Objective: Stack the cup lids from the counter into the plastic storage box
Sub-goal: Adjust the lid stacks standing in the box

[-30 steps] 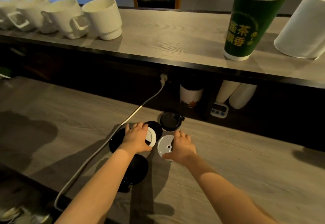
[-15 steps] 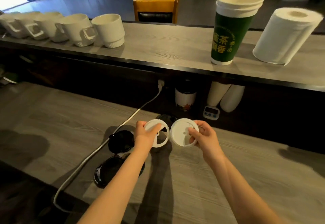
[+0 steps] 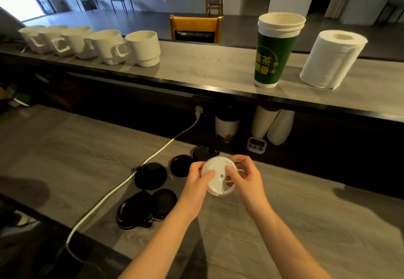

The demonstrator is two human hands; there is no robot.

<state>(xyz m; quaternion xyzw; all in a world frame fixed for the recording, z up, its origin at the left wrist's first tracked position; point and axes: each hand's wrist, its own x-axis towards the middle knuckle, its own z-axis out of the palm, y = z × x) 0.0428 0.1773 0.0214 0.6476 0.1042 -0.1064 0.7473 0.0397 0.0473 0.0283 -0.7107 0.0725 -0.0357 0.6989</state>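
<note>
View from a head-worn camera looking down at a grey wood-grain counter (image 3: 306,224), where a person's two bare forearms reach in from the bottom edge. Both hands meet over the middle of the counter and hold one white cup lid (image 3: 219,174) between them, lifted clear of the surface and tilted so its top face shows. The left hand (image 3: 196,180) grips the lid's left rim, thumb laid on the top face and fingers curled beneath. The right hand (image 3: 247,178) grips the right side, thumb pressed near the lid's centre and fingers curled round behind the rim. Whether a second lid is nested under the white one cannot be told. Five black lids (image 3: 150,176) lie on the counter to the left of the hands and just behind them, the two nearest the viewer overlapping. A white power cable (image 3: 161,148) runs diagonally past them to a plug in the dark back wall. Against that wall stands a small digital timer (image 3: 256,145). On a raised shelf (image 3: 196,66) behind stand a row of white mugs (image 3: 142,48), a stack of green paper cups (image 3: 275,60) and a paper towel roll (image 3: 332,60).
</note>
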